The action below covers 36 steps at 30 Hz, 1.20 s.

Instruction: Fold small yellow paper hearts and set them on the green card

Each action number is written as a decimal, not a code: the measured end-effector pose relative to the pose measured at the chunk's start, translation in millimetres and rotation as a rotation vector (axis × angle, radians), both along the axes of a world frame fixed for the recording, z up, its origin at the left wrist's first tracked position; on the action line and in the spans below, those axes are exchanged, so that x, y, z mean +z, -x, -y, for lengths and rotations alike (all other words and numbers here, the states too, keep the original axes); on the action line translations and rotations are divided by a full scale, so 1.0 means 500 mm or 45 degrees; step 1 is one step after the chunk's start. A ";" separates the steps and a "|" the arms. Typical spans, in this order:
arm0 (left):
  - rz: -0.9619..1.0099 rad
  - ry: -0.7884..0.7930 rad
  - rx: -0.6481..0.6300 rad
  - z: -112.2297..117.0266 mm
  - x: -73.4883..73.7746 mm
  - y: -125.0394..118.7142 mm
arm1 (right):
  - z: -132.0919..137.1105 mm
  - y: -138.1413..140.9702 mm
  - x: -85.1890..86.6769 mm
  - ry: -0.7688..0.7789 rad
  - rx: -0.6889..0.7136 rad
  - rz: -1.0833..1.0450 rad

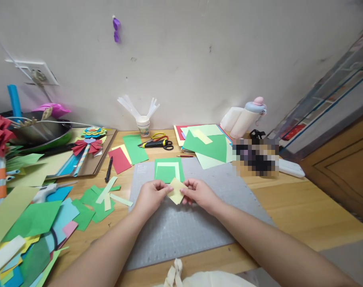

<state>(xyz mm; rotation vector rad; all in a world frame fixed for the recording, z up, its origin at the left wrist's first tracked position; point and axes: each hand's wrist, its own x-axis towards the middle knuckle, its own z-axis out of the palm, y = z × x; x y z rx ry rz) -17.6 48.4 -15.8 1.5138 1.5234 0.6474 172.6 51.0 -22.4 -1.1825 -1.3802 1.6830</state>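
Between my two hands is a small pale yellow paper square (pixel 177 191), turned so its corners point up and down. My left hand (pixel 153 195) pinches its left corner between thumb and fingers. On the opposite corner, my right hand (pixel 201 194) has a similar pinch. Both hands are above a grey cutting mat (pixel 181 227). Just beyond them lie a green paper sheet (pixel 169 161) and, on it, a light green piece (pixel 177 169) with a smaller green piece (pixel 166 174) on top.
Paper scraps (pixel 94 203) and a glue gun (pixel 45 191) lie to the left. Scissors (pixel 166 144), a black pen (pixel 109 169) and a paper cup (pixel 143 125) of clear sticks stand or lie behind. Stacked coloured sheets (pixel 208 145) and a bottle (pixel 244 121) are at the back right.
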 end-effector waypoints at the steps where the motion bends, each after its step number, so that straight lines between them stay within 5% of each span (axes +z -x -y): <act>1: 0.000 0.012 -0.007 0.003 0.002 -0.003 | 0.004 -0.004 -0.002 0.006 -0.003 -0.007; 10: 0.052 -0.076 -0.007 0.002 0.003 -0.004 | -0.016 -0.030 -0.012 -0.054 0.008 0.129; 20: 0.258 -0.127 0.140 -0.013 0.006 -0.008 | -0.116 -0.174 -0.015 -0.555 -0.352 0.904; 26: 0.202 -0.124 0.107 -0.004 0.015 -0.014 | -0.119 -0.170 -0.030 -0.789 -0.445 1.138; 36: 0.114 -0.115 0.095 -0.012 0.005 -0.020 | -0.115 -0.159 -0.029 -0.988 -0.413 1.102</act>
